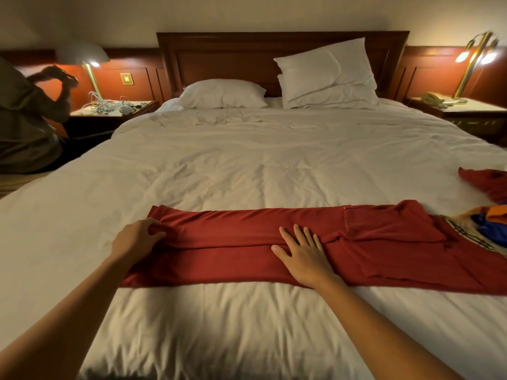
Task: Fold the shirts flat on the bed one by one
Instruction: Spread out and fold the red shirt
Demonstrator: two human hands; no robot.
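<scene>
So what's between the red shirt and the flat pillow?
Just the bare, wrinkled white blanket lies between the red shirt and the flat pillow. The head view shows it.

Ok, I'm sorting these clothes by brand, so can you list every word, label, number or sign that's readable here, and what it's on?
No text here can be read.
On the multicoloured garment: black marks along its pale band, maybe lettering, too blurred to read.
On the brass wall plate: a small pale mark, too small to read.
On the red shirt: no print shows.
</scene>
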